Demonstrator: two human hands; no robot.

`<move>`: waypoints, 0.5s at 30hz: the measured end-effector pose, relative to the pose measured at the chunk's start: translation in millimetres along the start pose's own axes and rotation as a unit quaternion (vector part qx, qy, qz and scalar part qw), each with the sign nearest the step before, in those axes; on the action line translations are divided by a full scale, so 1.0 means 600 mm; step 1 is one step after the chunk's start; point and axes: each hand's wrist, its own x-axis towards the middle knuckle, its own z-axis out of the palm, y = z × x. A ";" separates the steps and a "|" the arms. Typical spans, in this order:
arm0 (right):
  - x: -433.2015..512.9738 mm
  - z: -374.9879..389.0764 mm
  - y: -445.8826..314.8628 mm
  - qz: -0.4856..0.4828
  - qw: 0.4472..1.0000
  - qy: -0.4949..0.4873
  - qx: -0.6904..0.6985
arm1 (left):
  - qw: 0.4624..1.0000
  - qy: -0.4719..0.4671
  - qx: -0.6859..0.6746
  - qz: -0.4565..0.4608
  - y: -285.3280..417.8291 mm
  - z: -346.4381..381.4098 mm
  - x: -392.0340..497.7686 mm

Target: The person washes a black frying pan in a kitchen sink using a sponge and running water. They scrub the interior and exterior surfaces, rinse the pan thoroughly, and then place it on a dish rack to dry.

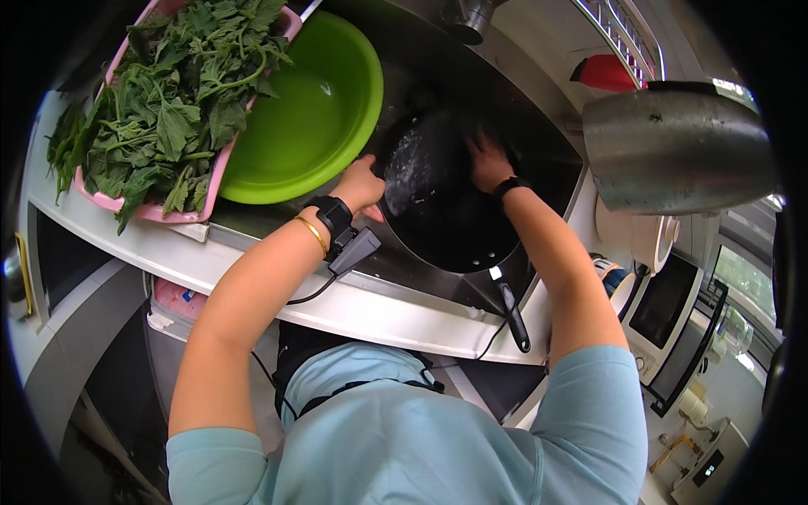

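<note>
A black frying pan (442,208) lies in the steel sink, its handle reaching over the front edge. Wet, whitish streaks show on the left of its inside. My left hand (363,188) is at the pan's left rim, fingers bent around it. Inside the pan, on its right side, is my right hand (489,161); its fingers are blurred, and whether they hold something cannot be told. Left of the pan, a green plastic basin (297,120) is tilted against a pink plastic basket (218,170) heaped with leafy greens (170,113).
A faucet (470,22) stands at the sink's back. On the right are a large metal pot (675,151), a wire rack (622,38), a red item (603,72), stacked bowls (615,281) and a microwave oven (663,309). The white counter edge (391,322) runs before me.
</note>
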 end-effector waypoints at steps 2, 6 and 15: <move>0.036 0.003 -0.023 -0.009 0.997 0.030 0.074 | 1.000 0.003 0.007 0.001 -0.001 0.000 0.002; 0.061 -0.011 -0.086 -0.063 0.971 0.001 0.228 | 1.000 0.002 -0.003 0.000 -0.005 0.001 0.003; -0.065 -0.022 -0.175 -0.221 0.882 -0.149 0.388 | 1.000 0.013 0.012 0.008 -0.003 -0.002 0.004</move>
